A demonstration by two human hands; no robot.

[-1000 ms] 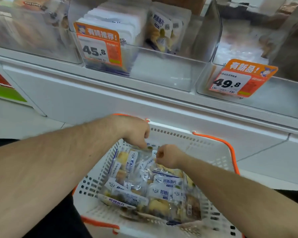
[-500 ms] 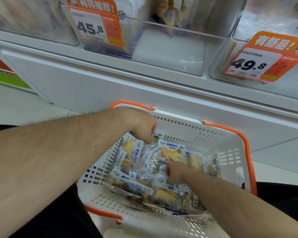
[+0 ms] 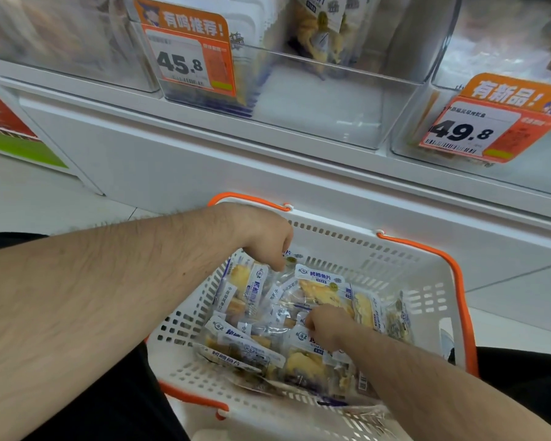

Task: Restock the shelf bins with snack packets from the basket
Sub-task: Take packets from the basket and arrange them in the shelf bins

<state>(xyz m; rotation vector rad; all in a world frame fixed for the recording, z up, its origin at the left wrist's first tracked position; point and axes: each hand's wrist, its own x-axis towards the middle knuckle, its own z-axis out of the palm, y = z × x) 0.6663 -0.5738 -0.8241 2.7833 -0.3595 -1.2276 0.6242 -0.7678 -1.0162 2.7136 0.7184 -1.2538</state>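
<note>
1. A white basket (image 3: 433,300) with orange handles sits low in front of the person, below the shelf; snack packets (image 3: 245,351) fill its floor from the near edge to the middle, clear wrappers with blue-and-white labels over yellowish pieces.
2. The right hand (image 3: 326,326) is down among the packets near the basket's centre, fingers curled and pinching the edge of one wrapper (image 3: 306,340).
3. The left hand (image 3: 264,237) reaches over the basket's far left corner, fingers bent downward onto the top of a packet (image 3: 288,257) standing against the far wall; whether it truly grips it, I cannot tell.
4. Beyond the basket's far rim stands the white shelf front (image 3: 204,160).
5. On the shelf, a clear bin (image 3: 331,116) holds upright packets at its left and back, behind a price tag reading 45.8 (image 3: 188,55).
6. At the right edge, a second bin carries a tag reading 49.8 (image 3: 481,122).
</note>
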